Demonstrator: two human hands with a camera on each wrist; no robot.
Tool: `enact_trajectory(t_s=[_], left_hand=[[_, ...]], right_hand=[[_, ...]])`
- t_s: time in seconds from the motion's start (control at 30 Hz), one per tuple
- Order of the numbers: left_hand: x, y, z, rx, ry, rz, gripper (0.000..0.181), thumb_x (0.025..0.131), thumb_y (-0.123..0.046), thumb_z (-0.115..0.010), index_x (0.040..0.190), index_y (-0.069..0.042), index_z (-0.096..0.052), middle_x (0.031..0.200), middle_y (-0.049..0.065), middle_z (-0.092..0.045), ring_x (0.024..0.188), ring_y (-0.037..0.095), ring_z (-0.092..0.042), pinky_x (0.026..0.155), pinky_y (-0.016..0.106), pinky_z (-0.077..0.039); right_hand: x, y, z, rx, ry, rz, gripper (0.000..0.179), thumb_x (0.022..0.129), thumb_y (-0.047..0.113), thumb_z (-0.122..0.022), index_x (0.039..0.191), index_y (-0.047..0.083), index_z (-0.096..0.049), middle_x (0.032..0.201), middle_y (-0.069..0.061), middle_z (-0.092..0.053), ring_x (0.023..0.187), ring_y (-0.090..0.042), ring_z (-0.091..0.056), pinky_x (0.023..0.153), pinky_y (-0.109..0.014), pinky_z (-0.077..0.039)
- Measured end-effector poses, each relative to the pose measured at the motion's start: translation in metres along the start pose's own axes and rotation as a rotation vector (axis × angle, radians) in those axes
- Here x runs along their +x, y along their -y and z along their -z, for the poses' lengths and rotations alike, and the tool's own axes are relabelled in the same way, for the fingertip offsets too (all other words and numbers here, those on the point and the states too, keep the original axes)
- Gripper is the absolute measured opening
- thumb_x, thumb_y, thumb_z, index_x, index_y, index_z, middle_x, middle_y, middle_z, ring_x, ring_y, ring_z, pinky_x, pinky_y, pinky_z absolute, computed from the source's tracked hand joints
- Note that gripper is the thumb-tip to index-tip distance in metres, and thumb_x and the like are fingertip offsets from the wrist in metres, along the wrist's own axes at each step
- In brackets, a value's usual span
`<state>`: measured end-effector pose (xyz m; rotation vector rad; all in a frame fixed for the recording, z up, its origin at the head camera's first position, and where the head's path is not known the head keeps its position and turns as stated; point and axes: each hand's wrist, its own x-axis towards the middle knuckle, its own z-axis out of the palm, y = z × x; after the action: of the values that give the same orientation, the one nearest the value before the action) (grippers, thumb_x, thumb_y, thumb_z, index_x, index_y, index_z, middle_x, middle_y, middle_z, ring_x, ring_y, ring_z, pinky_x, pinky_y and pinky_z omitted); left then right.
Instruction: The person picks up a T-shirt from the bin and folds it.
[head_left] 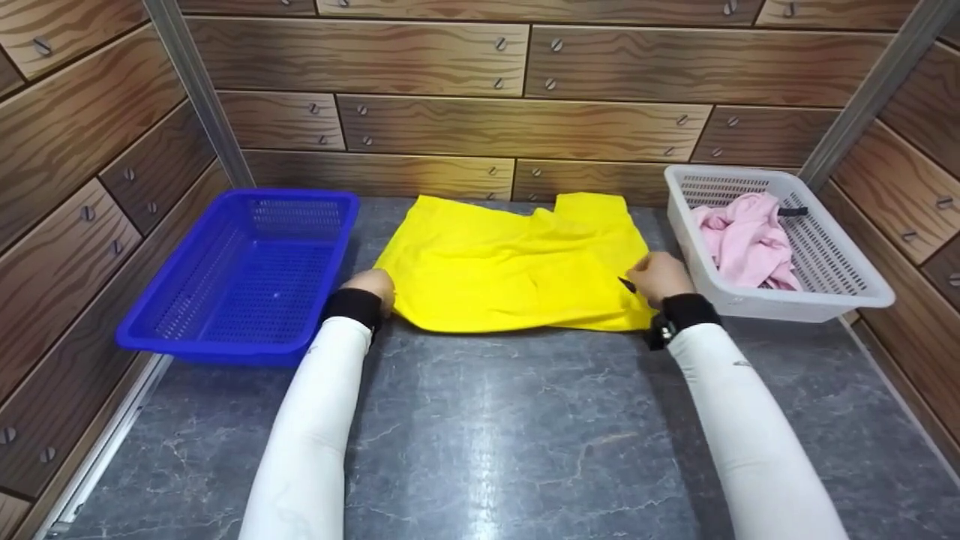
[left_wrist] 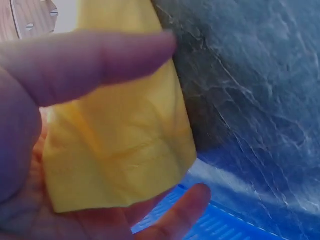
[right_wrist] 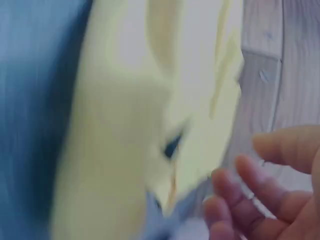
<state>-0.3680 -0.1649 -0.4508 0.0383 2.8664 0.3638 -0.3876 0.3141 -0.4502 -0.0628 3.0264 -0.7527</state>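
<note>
Directly ahead, between both hands: a wide, creased, bright yellow cloth garment (head_left: 510,262), spread on the grey marble-patterned bench (head_left: 480,442), with long axis left to right and one end at each hand. Rightward, then, from the left hand (head_left: 373,286); leftward from the right hand (head_left: 660,276). Notched far edge towards the wood-patterned panel wall (head_left: 442,124); smoother near edge towards the body.

Closer contact at the left: in that wrist view, thumb stretched straight above the yellow end, fingers extended below, cloth between, no firm pinch plain to see. At the right, fingers loosely bent and thumb parted from them, nothing visibly in hold, cloth just beside the fingertips. Near those fingertips in the head view, a small dark patch (head_left: 627,284) against the yellow; gap or object, impossible to tell.

Just beyond the left hand, a deep blue perforated plastic basket (head_left: 232,348); just beyond the right, a white perforated plastic basket (head_left: 795,299) with crumpled pink cloth (head_left: 750,244) and a black strip (head_left: 793,211) inside. Probably little room for sideways pulling between those rims; freer towards the body.
</note>
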Motion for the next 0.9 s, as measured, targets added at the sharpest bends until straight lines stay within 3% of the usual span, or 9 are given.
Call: enact_trajectory(t_s=[0.07,0.13,0.3,0.43,0.57,0.63,0.73,0.83,0.9], left_hand=[[0.001,0.000,0.000,0.004,0.012,0.003,0.023,0.078,-0.005,-0.077,0.099,0.004,-0.076,0.117,0.025,-0.070,0.109,0.040,-0.066,0.096,0.050,-0.054],[0.003,0.001,0.001,0.005,0.025,0.017,0.029,0.076,-0.007,-0.081,0.102,0.005,-0.076,0.118,0.027,-0.070,0.111,0.040,-0.065,0.097,0.049,-0.054],[0.004,0.003,0.002,0.011,0.060,0.021,0.039,0.074,-0.016,-0.088,0.103,0.006,-0.074,0.114,0.025,-0.070,0.105,0.036,-0.066,0.093,0.044,-0.055],[-0.003,0.004,0.007,0.037,0.086,0.003,0.041,0.075,-0.020,-0.089,0.104,0.006,-0.076,0.113,0.022,-0.072,0.102,0.033,-0.066,0.094,0.044,-0.055],[-0.011,0.005,0.010,0.050,0.121,0.004,0.034,0.074,-0.021,-0.091,0.096,0.002,-0.078,0.102,0.018,-0.073,0.094,0.030,-0.065,0.090,0.043,-0.056],[-0.014,0.005,0.010,0.062,0.157,0.006,0.035,0.073,-0.024,-0.092,0.094,0.001,-0.079,0.099,0.017,-0.072,0.094,0.030,-0.064,0.091,0.041,-0.056],[-0.017,0.004,0.009,0.115,0.200,-0.011,0.043,0.072,-0.031,-0.094,0.096,0.001,-0.079,0.101,0.016,-0.071,0.099,0.030,-0.063,0.095,0.040,-0.054],[-0.020,0.004,0.010,0.157,0.229,-0.028,0.054,0.072,-0.044,-0.093,0.098,0.001,-0.078,0.098,0.014,-0.068,0.100,0.030,-0.062,0.097,0.040,-0.053],[-0.021,0.003,0.011,0.172,0.247,-0.023,0.064,0.073,-0.057,-0.089,0.101,0.000,-0.077,0.095,0.012,-0.066,0.099,0.029,-0.061,0.097,0.040,-0.053]], right_hand=[[0.002,0.009,-0.014,-0.004,0.030,-0.017,0.049,0.099,0.027,-0.061,0.118,-0.018,-0.062,0.116,-0.035,-0.066,0.100,-0.046,-0.063,0.093,-0.054,-0.050],[0.005,0.013,-0.028,-0.026,0.056,-0.026,0.055,0.098,0.029,-0.063,0.121,-0.020,-0.059,0.118,-0.037,-0.063,0.104,-0.048,-0.061,0.097,-0.055,-0.048],[0.005,0.006,-0.047,0.050,-0.020,-0.021,0.032,0.096,0.022,-0.068,0.105,-0.008,-0.059,0.087,-0.019,-0.058,0.079,-0.034,-0.056,0.075,-0.042,-0.047],[-0.001,0.001,-0.034,0.309,-0.083,0.047,0.015,0.094,0.011,-0.062,0.095,0.003,-0.050,0.076,-0.004,-0.044,0.064,-0.018,-0.045,0.062,-0.030,-0.039],[-0.021,-0.005,-0.008,0.724,-0.054,0.166,0.009,0.089,-0.003,-0.058,0.095,0.003,-0.060,0.078,0.003,-0.054,0.068,-0.010,-0.051,0.064,-0.023,-0.044],[-0.035,-0.013,0.003,0.922,0.044,0.234,0.019,0.091,-0.008,-0.056,0.099,0.005,-0.068,0.084,0.003,-0.064,0.073,-0.009,-0.059,0.069,-0.022,-0.051],[-0.052,-0.032,0.009,1.088,0.327,0.306,0.031,0.096,-0.012,-0.050,0.109,0.007,-0.070,0.095,-0.001,-0.073,0.083,-0.011,-0.068,0.077,-0.024,-0.057],[-0.065,-0.051,0.005,0.975,0.597,0.314,0.028,0.101,-0.008,-0.048,0.120,0.002,-0.065,0.098,-0.002,-0.075,0.086,-0.010,-0.070,0.079,-0.025,-0.058],[-0.072,-0.056,-0.002,0.790,0.686,0.292,0.023,0.103,0.000,-0.053,0.123,-0.003,-0.065,0.095,0.000,-0.074,0.084,-0.008,-0.069,0.078,-0.023,-0.057]])
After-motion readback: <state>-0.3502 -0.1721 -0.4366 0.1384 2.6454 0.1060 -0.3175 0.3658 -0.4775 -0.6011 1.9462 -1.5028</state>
